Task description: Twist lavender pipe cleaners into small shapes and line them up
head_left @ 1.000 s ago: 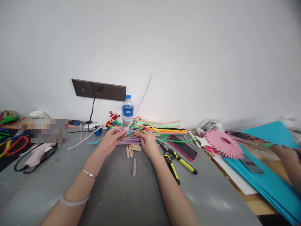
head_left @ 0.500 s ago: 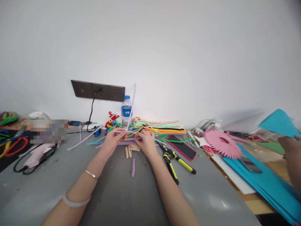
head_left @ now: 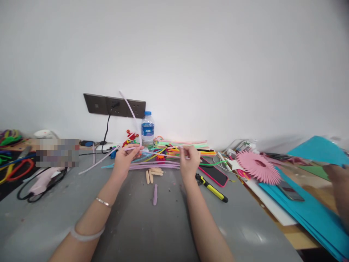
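My left hand (head_left: 124,158) pinches pale purple fuzzy stems (head_left: 132,111); one rises from its fingertips, bent toward the upper left against the wall. Another pale stem runs from there across to my right hand (head_left: 190,160), whose fingers are closed on it. Beneath the hands lie several purple stems (head_left: 155,166) on the grey table (head_left: 131,218). Nearer me are short beige wrapped pieces (head_left: 149,176) and one short purple twisted piece (head_left: 155,195). My right forearm partly hides the yellow-and-black pliers (head_left: 214,191).
Behind the hands are a water bottle (head_left: 147,128) and colored stems (head_left: 188,144). To the right are a phone (head_left: 215,175), a pink paper fan (head_left: 259,167) and blue sheets (head_left: 305,214). Another person's hand (head_left: 338,182) holds blue paper. A pink glue gun (head_left: 42,181) lies left.
My right hand has moved right, away from my left, with the stem stretched between them. The upright stem has swung to the left. The other person's blue paper has shifted left and lower.
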Available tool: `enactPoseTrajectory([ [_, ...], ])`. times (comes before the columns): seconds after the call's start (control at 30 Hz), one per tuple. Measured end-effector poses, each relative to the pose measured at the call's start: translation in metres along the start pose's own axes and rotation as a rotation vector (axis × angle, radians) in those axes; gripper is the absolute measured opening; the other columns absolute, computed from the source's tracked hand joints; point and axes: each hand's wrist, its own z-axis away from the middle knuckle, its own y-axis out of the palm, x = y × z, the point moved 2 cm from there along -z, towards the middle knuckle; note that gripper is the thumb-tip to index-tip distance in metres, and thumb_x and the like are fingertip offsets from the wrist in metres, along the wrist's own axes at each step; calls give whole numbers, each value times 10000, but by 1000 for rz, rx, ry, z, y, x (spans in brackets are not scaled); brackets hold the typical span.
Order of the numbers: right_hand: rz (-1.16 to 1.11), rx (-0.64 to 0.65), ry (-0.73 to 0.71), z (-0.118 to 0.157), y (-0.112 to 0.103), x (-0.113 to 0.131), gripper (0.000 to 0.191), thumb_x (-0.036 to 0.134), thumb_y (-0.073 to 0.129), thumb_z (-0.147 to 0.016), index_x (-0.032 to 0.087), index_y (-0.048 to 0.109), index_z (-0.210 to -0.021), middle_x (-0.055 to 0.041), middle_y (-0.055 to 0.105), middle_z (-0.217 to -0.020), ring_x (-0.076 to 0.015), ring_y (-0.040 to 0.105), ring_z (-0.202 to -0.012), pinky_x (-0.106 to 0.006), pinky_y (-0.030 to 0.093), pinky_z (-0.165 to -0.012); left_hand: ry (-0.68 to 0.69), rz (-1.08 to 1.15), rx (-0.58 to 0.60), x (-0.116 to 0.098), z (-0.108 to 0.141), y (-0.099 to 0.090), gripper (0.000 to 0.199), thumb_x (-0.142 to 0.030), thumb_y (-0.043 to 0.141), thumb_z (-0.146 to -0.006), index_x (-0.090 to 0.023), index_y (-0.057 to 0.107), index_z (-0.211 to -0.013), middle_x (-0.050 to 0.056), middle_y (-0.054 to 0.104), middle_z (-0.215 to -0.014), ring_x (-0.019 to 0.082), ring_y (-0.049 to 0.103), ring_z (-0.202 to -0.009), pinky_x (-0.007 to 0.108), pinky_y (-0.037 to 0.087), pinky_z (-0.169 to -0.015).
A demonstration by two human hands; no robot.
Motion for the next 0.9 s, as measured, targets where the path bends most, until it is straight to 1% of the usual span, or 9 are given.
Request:
enactPoseTrajectory([
  [0.13,-217,-334,194,-9,-19,-8,325,472,501,-908,207,457,-726,40,412,-626,-125,376,-567,-274,316,-584,11,-70,29,6,-1,1,367,-410,820,-624,-143,706,-849,76,760,-845,149,673,-695,225,522,-611],
  [0.17,-327,-391,247,-11,-20,-10,329,493,518,-892,210,443,-743,53,401,-624,-112,371,-546,-260,316,-555,16,-88,41,7,0,2,371,-419,816,-626,-142,704,-846,78,760,-846,157,676,-699,230,524,-607],
  [0.23,-597,-406,362,-14,-17,-14,360,528,554,-856,224,396,-745,86,353,-589,-83,338,-479,-228,293,-485,23,-126,80,10,2,5,373,-432,808,-632,-142,701,-842,82,759,-842,172,682,-704,246,531,-608],
  [0.33,-938,-215,567,-13,0,-14,448,567,639,-771,225,361,-692,108,352,-522,-59,338,-418,-195,284,-427,18,-178,166,12,6,11,367,-443,789,-653,-150,695,-852,81,763,-830,187,691,-690,264,537,-601],
  [0.4,-1045,-31,688,-7,13,-9,452,575,701,-703,213,430,-684,91,433,-497,-67,415,-426,-197,341,-433,4,-211,219,13,10,15,352,-438,783,-661,-156,688,-849,78,767,-819,190,693,-667,270,538,-588],
  [0.5,-1127,223,749,5,29,3,416,576,708,-690,190,580,-775,28,584,-573,-103,545,-515,-226,439,-503,-24,-248,292,16,14,21,325,-423,768,-683,-157,682,-849,82,771,-842,198,702,-678,279,544,-597],
  [0.6,-1162,419,756,17,40,14,349,478,760,-678,180,607,-778,2,638,-651,-113,585,-585,-227,458,-554,-25,-267,331,20,15,25,331,-416,762,-686,-143,690,-860,90,769,-855,202,706,-673,280,543,-584],
  [0.7,-1153,462,760,23,46,16,336,442,777,-670,191,558,-712,38,587,-572,-92,517,-519,-212,413,-518,-28,-270,356,23,15,26,343,-404,770,-674,-133,700,-872,86,766,-822,205,703,-681,267,534,-557],
  [0.9,-1084,317,757,22,48,4,410,569,658,-739,190,528,-652,65,451,-451,-77,364,-422,-214,260,-433,-52,-291,401,21,15,25,299,-380,756,-709,-140,691,-875,79,766,-787,196,693,-687,234,500,-523],
])
